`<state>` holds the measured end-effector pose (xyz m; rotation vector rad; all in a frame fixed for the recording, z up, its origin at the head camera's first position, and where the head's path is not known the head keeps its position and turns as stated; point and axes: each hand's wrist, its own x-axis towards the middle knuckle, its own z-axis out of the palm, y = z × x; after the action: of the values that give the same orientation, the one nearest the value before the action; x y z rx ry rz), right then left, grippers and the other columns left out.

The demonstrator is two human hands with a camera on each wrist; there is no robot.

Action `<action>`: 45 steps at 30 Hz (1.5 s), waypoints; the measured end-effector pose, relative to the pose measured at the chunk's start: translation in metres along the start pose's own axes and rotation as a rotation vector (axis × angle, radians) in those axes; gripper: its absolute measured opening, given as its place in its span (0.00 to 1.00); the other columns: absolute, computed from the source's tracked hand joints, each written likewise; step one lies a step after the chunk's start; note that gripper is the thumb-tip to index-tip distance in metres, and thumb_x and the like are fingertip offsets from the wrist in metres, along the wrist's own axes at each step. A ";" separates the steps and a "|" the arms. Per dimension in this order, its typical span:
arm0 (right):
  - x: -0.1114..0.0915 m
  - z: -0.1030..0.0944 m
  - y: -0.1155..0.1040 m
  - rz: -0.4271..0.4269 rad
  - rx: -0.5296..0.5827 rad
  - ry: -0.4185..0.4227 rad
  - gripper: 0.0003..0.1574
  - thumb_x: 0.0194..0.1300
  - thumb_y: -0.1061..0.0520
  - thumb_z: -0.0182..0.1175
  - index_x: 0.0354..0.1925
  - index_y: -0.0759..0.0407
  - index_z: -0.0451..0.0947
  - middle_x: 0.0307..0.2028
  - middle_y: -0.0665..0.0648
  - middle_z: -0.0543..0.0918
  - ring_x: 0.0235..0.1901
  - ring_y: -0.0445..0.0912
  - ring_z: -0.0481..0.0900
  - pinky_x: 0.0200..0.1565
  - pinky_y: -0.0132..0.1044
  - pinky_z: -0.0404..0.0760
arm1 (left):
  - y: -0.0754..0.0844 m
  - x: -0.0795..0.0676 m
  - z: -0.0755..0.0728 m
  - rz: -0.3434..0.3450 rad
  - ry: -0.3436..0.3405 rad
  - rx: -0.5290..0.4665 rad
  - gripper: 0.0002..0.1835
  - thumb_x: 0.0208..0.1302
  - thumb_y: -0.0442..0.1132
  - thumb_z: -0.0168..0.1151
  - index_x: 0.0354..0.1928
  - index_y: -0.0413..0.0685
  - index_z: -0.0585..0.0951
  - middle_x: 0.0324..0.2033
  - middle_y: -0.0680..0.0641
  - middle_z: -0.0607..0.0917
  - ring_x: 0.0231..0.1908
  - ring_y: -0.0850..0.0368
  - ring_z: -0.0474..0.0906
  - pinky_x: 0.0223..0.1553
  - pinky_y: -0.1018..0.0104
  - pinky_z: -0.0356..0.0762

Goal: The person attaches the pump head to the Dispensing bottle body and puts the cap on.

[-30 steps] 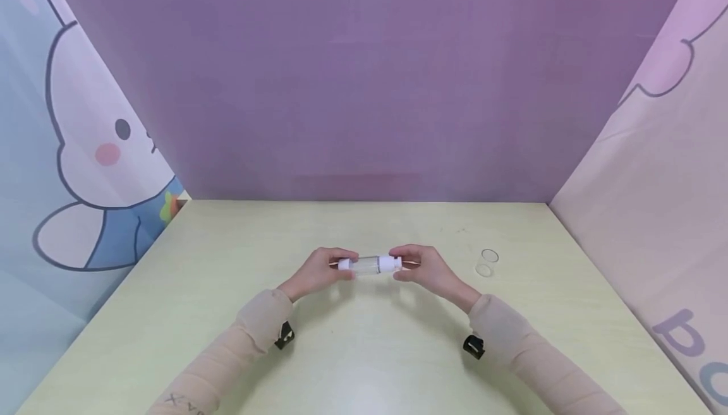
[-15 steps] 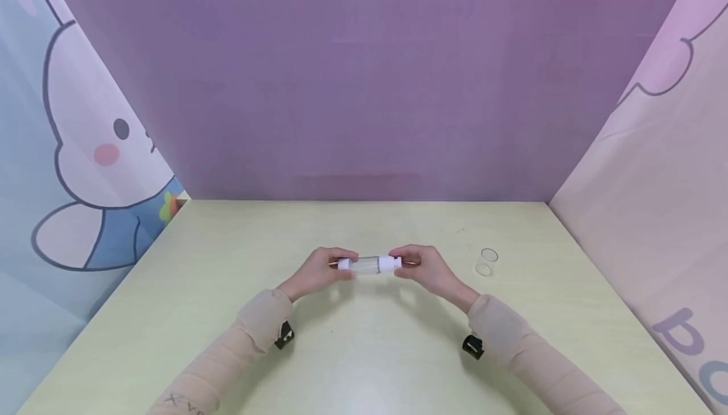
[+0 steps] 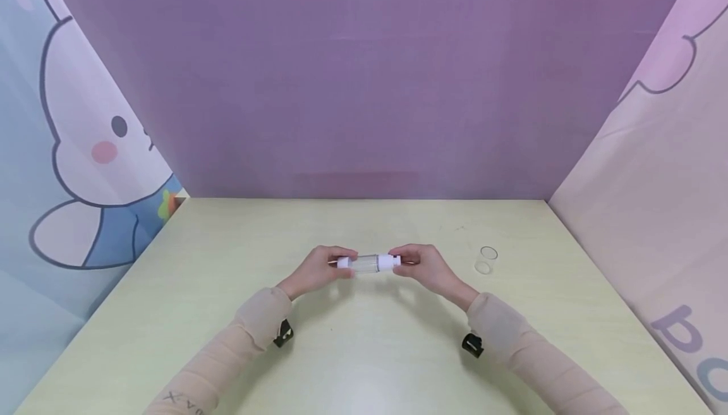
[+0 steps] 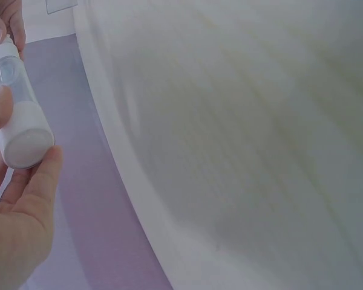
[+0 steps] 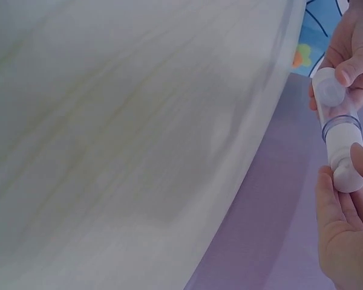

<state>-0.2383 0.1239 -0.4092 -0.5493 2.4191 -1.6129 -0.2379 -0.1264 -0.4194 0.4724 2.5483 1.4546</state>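
A clear pump bottle with a white base and a white pump head lies sideways between both hands, above the table. My left hand pinches the white base end between thumb and fingers. At the other end, my right hand grips the white pump head. In the left wrist view the bottle's flat white base faces the camera, and the left thumb lies along its side. A clear open cylinder, apparently the cap, stands on the table to the right of the right hand.
The pale wood-look table stretches around both arms. Behind it rises a purple panel; printed cartoon sheets hang at the left and right sides. Black wrist devices sit under both sleeves.
The hands and the bottle stay nearly in place. The whole head view has shifted very slightly upward. The clear cap has not moved on the table.
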 end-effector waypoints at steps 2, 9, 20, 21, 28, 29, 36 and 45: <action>0.000 0.000 -0.001 0.006 -0.008 0.003 0.19 0.56 0.68 0.61 0.48 0.68 0.77 0.46 0.66 0.81 0.46 0.52 0.80 0.44 0.37 0.81 | 0.000 0.000 0.000 -0.001 0.001 0.003 0.21 0.54 0.35 0.66 0.52 0.43 0.79 0.53 0.40 0.78 0.51 0.45 0.76 0.49 0.58 0.77; 0.001 0.001 -0.002 -0.004 -0.034 0.011 0.18 0.57 0.67 0.61 0.48 0.69 0.76 0.45 0.67 0.81 0.44 0.51 0.81 0.43 0.36 0.81 | 0.000 -0.001 -0.002 0.005 0.008 0.018 0.20 0.54 0.35 0.66 0.51 0.44 0.79 0.52 0.41 0.78 0.51 0.45 0.76 0.49 0.57 0.77; 0.000 0.004 -0.003 0.059 -0.030 0.033 0.19 0.57 0.65 0.62 0.48 0.68 0.77 0.45 0.65 0.82 0.43 0.51 0.81 0.44 0.37 0.81 | 0.000 -0.003 -0.001 -0.005 0.007 0.010 0.21 0.53 0.35 0.66 0.52 0.43 0.79 0.53 0.40 0.77 0.52 0.44 0.75 0.50 0.57 0.77; 0.000 0.004 -0.003 0.058 -0.028 0.032 0.19 0.57 0.65 0.62 0.49 0.68 0.76 0.45 0.66 0.81 0.44 0.51 0.81 0.44 0.37 0.81 | 0.000 -0.003 -0.001 -0.004 0.006 0.010 0.21 0.54 0.35 0.66 0.52 0.43 0.79 0.53 0.40 0.77 0.52 0.44 0.75 0.50 0.57 0.77; -0.002 0.003 -0.006 0.048 -0.014 0.021 0.20 0.58 0.65 0.61 0.49 0.71 0.75 0.45 0.68 0.81 0.44 0.54 0.81 0.44 0.38 0.81 | 0.000 -0.002 -0.001 -0.004 0.007 0.005 0.20 0.53 0.35 0.66 0.51 0.44 0.79 0.53 0.40 0.78 0.52 0.44 0.76 0.49 0.58 0.77; -0.003 0.003 -0.008 0.050 -0.018 0.020 0.20 0.58 0.65 0.61 0.49 0.72 0.75 0.45 0.69 0.81 0.44 0.54 0.81 0.45 0.39 0.81 | 0.000 -0.002 -0.001 -0.003 0.008 0.005 0.20 0.53 0.35 0.66 0.51 0.44 0.79 0.53 0.40 0.78 0.52 0.44 0.76 0.49 0.58 0.78; -0.003 0.003 -0.009 0.066 -0.011 0.026 0.19 0.58 0.64 0.61 0.48 0.71 0.76 0.44 0.68 0.81 0.42 0.51 0.82 0.45 0.38 0.81 | -0.001 -0.002 0.000 -0.008 0.003 0.003 0.21 0.54 0.35 0.66 0.51 0.43 0.79 0.53 0.40 0.77 0.52 0.44 0.76 0.49 0.58 0.77; -0.001 0.003 -0.003 0.098 -0.043 0.049 0.18 0.59 0.59 0.61 0.48 0.66 0.77 0.43 0.64 0.83 0.41 0.47 0.82 0.45 0.39 0.80 | -0.001 0.000 0.000 0.003 0.001 0.001 0.20 0.54 0.35 0.66 0.51 0.43 0.79 0.53 0.40 0.78 0.51 0.44 0.76 0.48 0.58 0.78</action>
<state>-0.2355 0.1210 -0.4074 -0.3956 2.4792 -1.5563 -0.2378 -0.1267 -0.4198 0.4766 2.5505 1.4547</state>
